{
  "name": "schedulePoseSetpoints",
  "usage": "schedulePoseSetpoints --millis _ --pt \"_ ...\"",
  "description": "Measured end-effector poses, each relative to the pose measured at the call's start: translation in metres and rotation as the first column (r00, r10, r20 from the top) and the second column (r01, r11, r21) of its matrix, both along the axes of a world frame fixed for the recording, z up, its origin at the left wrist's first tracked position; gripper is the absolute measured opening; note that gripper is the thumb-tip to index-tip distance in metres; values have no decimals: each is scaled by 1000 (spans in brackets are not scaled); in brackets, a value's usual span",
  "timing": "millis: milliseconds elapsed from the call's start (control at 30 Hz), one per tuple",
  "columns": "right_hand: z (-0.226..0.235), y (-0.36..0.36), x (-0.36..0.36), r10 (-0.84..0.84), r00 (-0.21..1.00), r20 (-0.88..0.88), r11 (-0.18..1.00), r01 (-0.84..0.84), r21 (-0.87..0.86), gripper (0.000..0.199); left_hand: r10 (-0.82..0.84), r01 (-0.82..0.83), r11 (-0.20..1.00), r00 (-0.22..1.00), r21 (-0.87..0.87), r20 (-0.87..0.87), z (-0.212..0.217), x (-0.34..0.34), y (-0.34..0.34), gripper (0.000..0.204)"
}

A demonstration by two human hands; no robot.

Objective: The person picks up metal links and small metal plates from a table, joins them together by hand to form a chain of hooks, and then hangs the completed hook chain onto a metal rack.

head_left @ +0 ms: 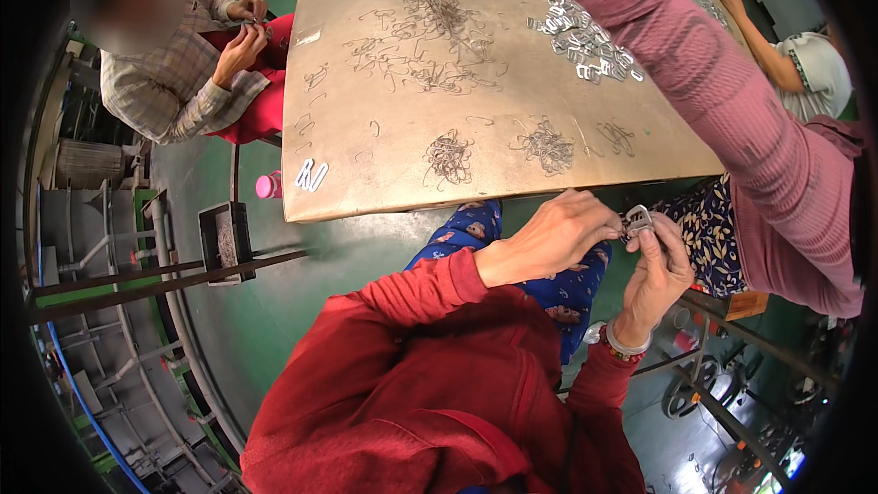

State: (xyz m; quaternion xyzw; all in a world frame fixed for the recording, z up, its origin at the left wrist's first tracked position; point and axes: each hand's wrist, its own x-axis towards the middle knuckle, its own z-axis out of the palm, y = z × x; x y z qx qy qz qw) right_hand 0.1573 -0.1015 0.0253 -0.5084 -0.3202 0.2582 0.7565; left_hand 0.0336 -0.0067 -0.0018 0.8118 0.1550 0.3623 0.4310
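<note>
A small silvery metal buckle [639,217] is pinched between the thumb and fingers of my right hand [657,274], just off the table's near edge and above my lap. Close against its left side, my left hand [569,236] has its fingertips pressed together; what lies in them is too small to make out. On the table [384,192], ahead of my hands, lie two tangled piles of thin wire pieces, a left pile [448,157] and a right pile [546,147]. A few loose wire pieces [615,138] lie right of them.
A pink-sleeved arm [713,82] reaches across the table from the right. More wire pieces [439,37] and many metal buckles [585,37] are spread farther back. Two light frames [311,175] lie at the left corner. Co-workers sit left, in a checked shirt [174,82], and far right.
</note>
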Motion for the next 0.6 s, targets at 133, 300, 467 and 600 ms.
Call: schedulePoseSetpoints --millis 133,300,467,600 --pt "-12 -1 0 99 988 -122 995 -100 -6 16 239 -241 970 969 -38 -58 -4 -24 20 21" --pt "-13 -1 2 140 981 -135 983 -154 -98 15 498 -323 854 736 408 -460 -37 -91 121 18" --pt "-11 -1 3 145 979 -144 977 -164 -134 15 511 -145 807 659 573 -552 -56 -98 143 12" --pt "-10 2 3 162 984 -71 969 -173 -177 15 494 -201 805 749 558 -443 -55 -88 143 10"
